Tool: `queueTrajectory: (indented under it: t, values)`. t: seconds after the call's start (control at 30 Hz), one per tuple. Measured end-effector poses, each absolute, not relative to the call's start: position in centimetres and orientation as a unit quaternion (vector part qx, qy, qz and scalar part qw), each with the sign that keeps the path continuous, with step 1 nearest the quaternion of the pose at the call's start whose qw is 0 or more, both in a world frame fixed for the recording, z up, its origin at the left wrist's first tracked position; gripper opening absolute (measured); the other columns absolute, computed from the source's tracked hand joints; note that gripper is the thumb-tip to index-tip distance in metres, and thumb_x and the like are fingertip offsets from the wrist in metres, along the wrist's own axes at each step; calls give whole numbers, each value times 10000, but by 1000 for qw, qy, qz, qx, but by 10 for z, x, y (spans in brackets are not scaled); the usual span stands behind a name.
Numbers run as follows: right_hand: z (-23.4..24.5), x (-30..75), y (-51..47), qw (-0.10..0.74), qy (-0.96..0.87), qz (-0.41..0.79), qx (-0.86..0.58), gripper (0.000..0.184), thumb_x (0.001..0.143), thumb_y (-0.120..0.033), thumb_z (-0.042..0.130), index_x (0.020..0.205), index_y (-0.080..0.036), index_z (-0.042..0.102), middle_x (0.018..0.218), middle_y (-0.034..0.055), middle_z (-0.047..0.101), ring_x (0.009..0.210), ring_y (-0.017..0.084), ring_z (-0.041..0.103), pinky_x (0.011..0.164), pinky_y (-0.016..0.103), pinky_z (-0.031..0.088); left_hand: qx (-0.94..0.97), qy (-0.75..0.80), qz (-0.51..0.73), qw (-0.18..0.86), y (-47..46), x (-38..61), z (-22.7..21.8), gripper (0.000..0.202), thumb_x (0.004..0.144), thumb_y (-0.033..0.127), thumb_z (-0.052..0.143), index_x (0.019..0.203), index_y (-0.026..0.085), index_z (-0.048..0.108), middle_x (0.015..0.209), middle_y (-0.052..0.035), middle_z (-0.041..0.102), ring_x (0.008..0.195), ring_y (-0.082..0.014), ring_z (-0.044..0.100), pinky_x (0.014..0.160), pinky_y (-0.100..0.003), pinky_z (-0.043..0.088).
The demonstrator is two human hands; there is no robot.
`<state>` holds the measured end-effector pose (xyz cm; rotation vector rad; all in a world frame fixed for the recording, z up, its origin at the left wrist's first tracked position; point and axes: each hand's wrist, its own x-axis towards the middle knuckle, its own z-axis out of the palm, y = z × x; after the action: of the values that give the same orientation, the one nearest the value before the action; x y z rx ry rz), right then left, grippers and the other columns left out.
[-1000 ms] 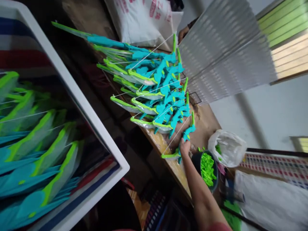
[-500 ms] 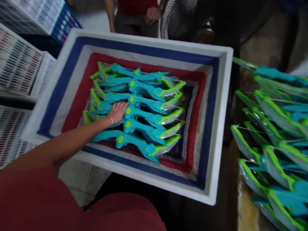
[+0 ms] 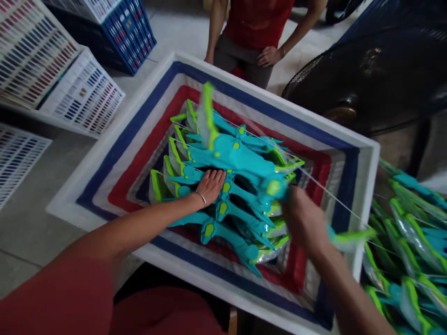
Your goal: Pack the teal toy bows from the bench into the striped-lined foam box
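Teal toy bows (image 3: 230,204) with lime-green limb edges and thin white strings lie nested in a row inside a white bin (image 3: 368,186) lined with blue, white and red stripes. On the middle of that row rests my left hand (image 3: 209,186), fingers laid flat over the bow bodies. My right hand (image 3: 303,218), blurred by motion, is closed around another toy bow (image 3: 240,153). This bow is held above the row, its green left limb pointing up. The right hand's own fingers are partly hidden.
More toy bows (image 3: 412,242) are piled to the right of the bin. White slatted baskets (image 3: 85,90) and a blue crate (image 3: 129,37) stand at the left. A person (image 3: 258,28) in red is across the bin, beside a large dark fan (image 3: 356,83).
My right hand has come into view from the right, carrying a toy bow over the bin. My left hand stays on the row. The view has shifted, showing more of the person opposite.
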<state>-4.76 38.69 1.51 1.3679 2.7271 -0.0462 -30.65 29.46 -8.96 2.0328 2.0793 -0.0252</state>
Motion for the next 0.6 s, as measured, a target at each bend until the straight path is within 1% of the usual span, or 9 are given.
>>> queueTrajectory:
  t: [0.07, 0.13, 0.2, 0.23, 0.33, 0.4, 0.47, 0.53, 0.6]
  values:
    - [-7, -102, 404, 90, 912, -25, 399, 117, 1011, -216, 558, 1096, -137, 573, 1013, 114, 645, 930, 232, 629, 756, 311, 495, 691, 714, 5, 111, 294, -306, -92, 528, 989, 74, 326, 1483, 58, 514, 1492, -201, 537, 1370, -319, 496, 1216, -499, 369]
    - [-37, -148, 421, 133, 919, -32, 369, 102, 1009, -182, 541, 1090, -120, 554, 1059, 158, 647, 1022, 272, 611, 812, 333, 475, 692, 714, 23, 101, 294, -306, -93, 472, 989, 78, 339, 1375, 56, 610, 1440, -209, 571, 1352, -325, 514, 1216, -494, 385]
    - [-64, -176, 434, 163, 917, -37, 362, 113, 1020, -129, 480, 1109, -107, 545, 1096, 175, 642, 1067, 277, 587, 870, 343, 455, 692, 714, 40, 97, 294, -306, -94, 435, 988, 82, 347, 1287, 65, 662, 1384, -212, 601, 1306, -325, 546, 1199, -497, 418]
    - [-73, -183, 438, 177, 915, -38, 362, 146, 1023, -95, 428, 1112, -104, 543, 1095, 176, 639, 1063, 272, 581, 881, 343, 446, 692, 714, 45, 99, 294, -306, -94, 430, 985, 79, 349, 1273, 72, 670, 1367, -209, 610, 1289, -323, 557, 1191, -496, 433]
    - [-84, -185, 441, 205, 905, -41, 371, 263, 1029, -52, 303, 1139, -96, 538, 1114, 182, 621, 1051, 270, 565, 876, 350, 436, 689, 713, 70, 111, 290, -308, -92, 436, 977, 71, 344, 1266, 89, 670, 1341, -199, 623, 1270, -320, 570, 1193, -498, 443]
    - [-82, -183, 438, 216, 899, -46, 378, 292, 1036, -59, 273, 1159, -91, 535, 1142, 195, 606, 1062, 280, 553, 873, 363, 440, 687, 707, 105, 130, 286, -312, -89, 430, 952, 54, 359, 1246, 100, 669, 1321, -192, 628, 1262, -319, 572, 1210, -500, 424]
    - [-80, -183, 435, 220, 896, -58, 381, 312, 1039, -62, 253, 1171, -87, 535, 1156, 204, 598, 1068, 286, 548, 888, 380, 446, 684, 698, 154, 144, 287, -320, -84, 434, 919, 55, 395, 1273, 96, 641, 1330, -196, 614, 1270, -322, 560, 1207, -493, 422]
    - [-79, -185, 435, 215, 895, -76, 383, 319, 1042, -70, 250, 1178, -81, 539, 1162, 214, 598, 1075, 288, 550, 903, 392, 455, 680, 694, 191, 140, 298, -330, -80, 479, 900, 80, 422, 1351, 81, 581, 1386, -209, 577, 1315, -330, 525, 1202, -487, 419]
    - [-78, -187, 437, 201, 893, -95, 391, 315, 1042, -73, 266, 1184, -67, 548, 1168, 226, 605, 1081, 287, 560, 911, 400, 472, 679, 696, 196, 124, 317, -342, -77, 547, 890, 116, 440, 1431, 76, 510, 1495, -216, 501, 1417, -349, 440, 1231, -515, 366]
